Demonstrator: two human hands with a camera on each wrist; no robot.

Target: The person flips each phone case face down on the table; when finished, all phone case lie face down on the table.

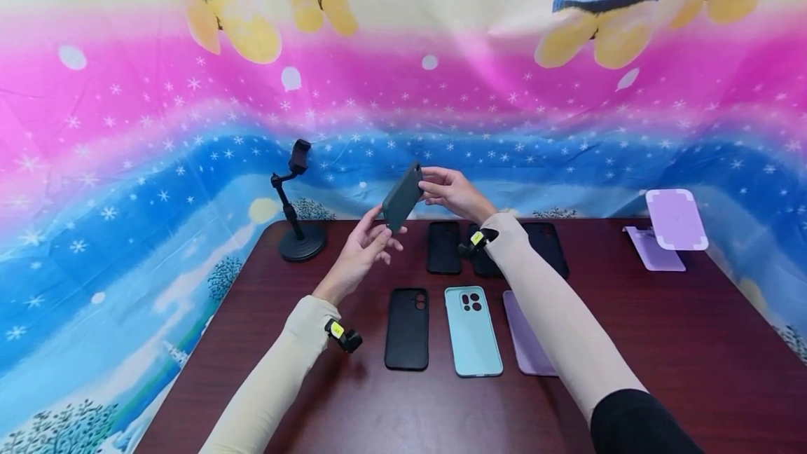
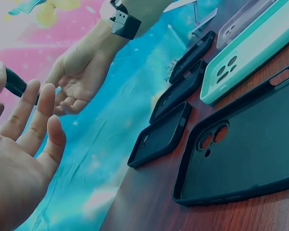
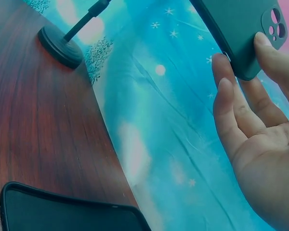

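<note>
A dark green phone case point(image 1: 402, 198) is held up, tilted, above the back of the table. My left hand point(image 1: 361, 252) pinches its lower end between thumb and fingers. At the upper end my right hand point(image 1: 455, 191) grips it; in the right wrist view the thumb presses beside the camera cutouts of the case point(image 3: 236, 33). Only a dark piece of the case point(image 2: 15, 83) shows in the left wrist view. Below the hands lie a black phone case point(image 1: 406, 331), a mint phone case point(image 1: 474, 331) and a purple phone case point(image 1: 528, 335), partly covered by the right forearm.
Several black phone cases point(image 1: 444, 249) lie in a back row, partly behind the right wrist. A black phone stand point(image 1: 302, 240) stands at the table's back left, a purple folding stand point(image 1: 677, 219) at the back right. A printed cloth point(image 1: 391, 104) hangs behind the table point(image 1: 630, 342).
</note>
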